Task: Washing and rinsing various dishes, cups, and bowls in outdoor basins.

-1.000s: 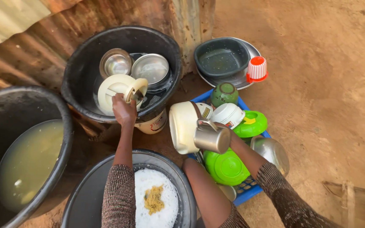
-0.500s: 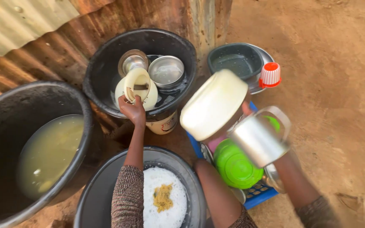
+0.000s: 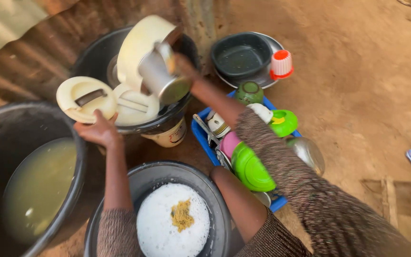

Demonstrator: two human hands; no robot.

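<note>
The left hand grips a cream lid by its rim, beside the black basin. The right hand carries a steel mug and cream container above it. All look light, stiff, probably wet and slippery.

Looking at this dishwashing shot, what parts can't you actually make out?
Head view only:
- Inside of the black rinse basin: hidden by the cream container and metal mug in the right hand.
- Right hand's grip: motion-blurred.
- Blue crate: partly covered by the sleeve.
- Murky tub: cut off by the left edge.
- Left hand holds a cream lid.
</note>
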